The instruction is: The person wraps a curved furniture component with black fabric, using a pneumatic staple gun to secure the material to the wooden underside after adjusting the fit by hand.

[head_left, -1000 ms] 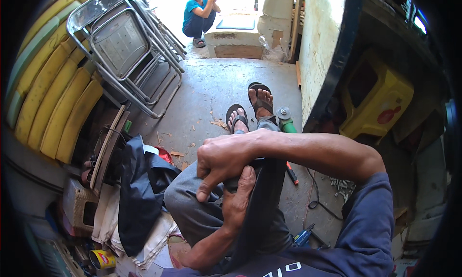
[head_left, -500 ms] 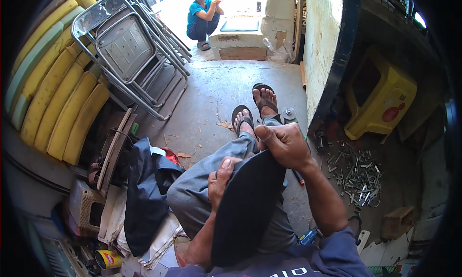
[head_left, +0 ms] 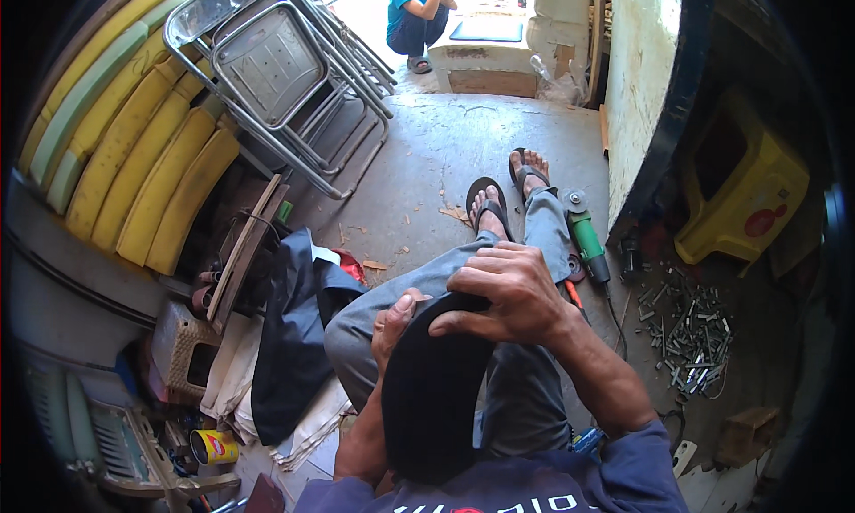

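Note:
A curved black panel (head_left: pixel 432 397), matte and rounded at its top edge, stands upright over my lap, its lower end against my shirt. My left hand (head_left: pixel 396 324) is closed on its left edge, thumb up along the rim. My right hand (head_left: pixel 508 290) wraps over the upper right edge, fingers on the far side and thumb on the near face. The panel hides part of my lap and left forearm. My trousered legs stretch forward, with the feet in black flip-flops (head_left: pixel 488 208).
A green angle grinder (head_left: pixel 583 235) lies right of my feet, near scattered metal pieces (head_left: pixel 690 339) and a yellow plastic stool (head_left: pixel 748 188). Folding chairs (head_left: pixel 272 68) and yellow foam pads (head_left: pixel 147 148) stand left. Dark cloth (head_left: pixel 289 335) lies by my left knee. Another person (head_left: pixel 417 23) squats far off.
My right hand has moved down and left, its fingers now curled over the panel's top. The panel looks bent and more upright. The view has shifted, bringing the grinder into sight.

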The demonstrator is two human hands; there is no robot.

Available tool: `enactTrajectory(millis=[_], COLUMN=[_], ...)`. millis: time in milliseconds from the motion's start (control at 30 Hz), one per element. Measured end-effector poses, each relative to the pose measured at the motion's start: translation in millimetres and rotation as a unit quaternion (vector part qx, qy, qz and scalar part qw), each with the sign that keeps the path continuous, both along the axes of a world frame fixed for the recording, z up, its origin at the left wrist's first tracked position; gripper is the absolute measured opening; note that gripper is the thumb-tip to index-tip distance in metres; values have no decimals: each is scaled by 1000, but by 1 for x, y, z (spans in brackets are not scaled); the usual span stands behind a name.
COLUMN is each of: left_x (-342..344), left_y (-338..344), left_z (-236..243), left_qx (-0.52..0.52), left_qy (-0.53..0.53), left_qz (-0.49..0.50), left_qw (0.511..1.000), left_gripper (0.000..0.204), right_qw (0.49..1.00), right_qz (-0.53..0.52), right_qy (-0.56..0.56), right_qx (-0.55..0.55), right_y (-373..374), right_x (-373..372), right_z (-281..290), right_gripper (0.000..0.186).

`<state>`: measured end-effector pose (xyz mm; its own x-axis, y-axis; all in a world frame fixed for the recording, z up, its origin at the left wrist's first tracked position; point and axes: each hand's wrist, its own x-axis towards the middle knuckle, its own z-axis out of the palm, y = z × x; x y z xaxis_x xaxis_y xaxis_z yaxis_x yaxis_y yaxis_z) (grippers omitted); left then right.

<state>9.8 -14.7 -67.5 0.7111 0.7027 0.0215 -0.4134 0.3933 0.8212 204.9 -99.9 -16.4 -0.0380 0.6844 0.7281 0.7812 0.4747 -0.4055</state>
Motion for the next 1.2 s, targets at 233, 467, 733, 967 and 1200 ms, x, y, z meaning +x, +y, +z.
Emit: enactTrajectory(millis=[233,467,733,967,1200], left_x=[-22,8,25,26,35], left_y=[33,-2,-15,-25,-29], left_z=[64,87,42,30,34], left_qx=[91,38,511,628,596], left_qy=[240,166,170,137,160], left_qz=[-143,-74,244,295,291], left_qw=[956,983,807,707,731], left_gripper=[53,36,18,19,16], right_qw=[979,808,840,847,920], right_qz=[-2,165,132,167,190], right_qy=[1,25,120,115,45], right_qx=[-205,-565,-513,-491,-338], right_y=[-12,12,18,14,17], right_x=[11,60,62,58,55], right_z=[29,68,49,56,49], right_gripper=[52,78,52,40,34])
